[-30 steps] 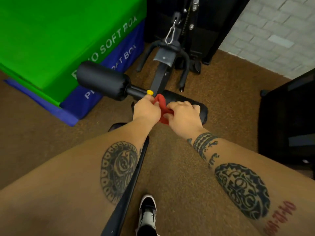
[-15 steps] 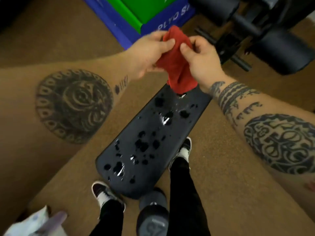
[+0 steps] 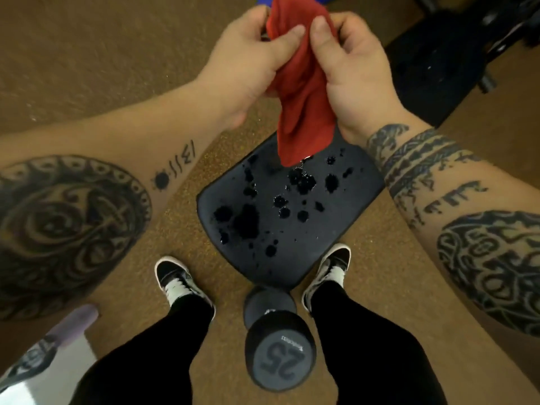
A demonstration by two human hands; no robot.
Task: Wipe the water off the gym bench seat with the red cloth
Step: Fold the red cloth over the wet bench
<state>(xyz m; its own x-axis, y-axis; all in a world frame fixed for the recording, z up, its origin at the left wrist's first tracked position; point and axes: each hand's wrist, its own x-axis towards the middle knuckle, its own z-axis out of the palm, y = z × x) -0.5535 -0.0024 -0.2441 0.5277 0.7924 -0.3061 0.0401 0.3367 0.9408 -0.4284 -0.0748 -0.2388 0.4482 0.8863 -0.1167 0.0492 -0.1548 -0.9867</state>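
Brown floor [image 3: 87,68] fills most of the frame. Bench seat [image 3: 292,238], dark pad at centre, lies between your two shoes, a dumbbell [image 3: 280,355] marked 25 just below its near end. Red cloth [image 3: 304,112] hangs bunched at upper centre, lower corner dangling over the seat's far end; contact with the pad not clear. Your left hand [image 3: 248,62] and right hand [image 3: 356,71] both pinch the cloth's top, fingers [image 3: 289,35] closed on the fabric. Water droplets [image 3: 248,223] sit scattered across the pad, none smeared. Judgement: wiping not begun; whole seat left to dry.
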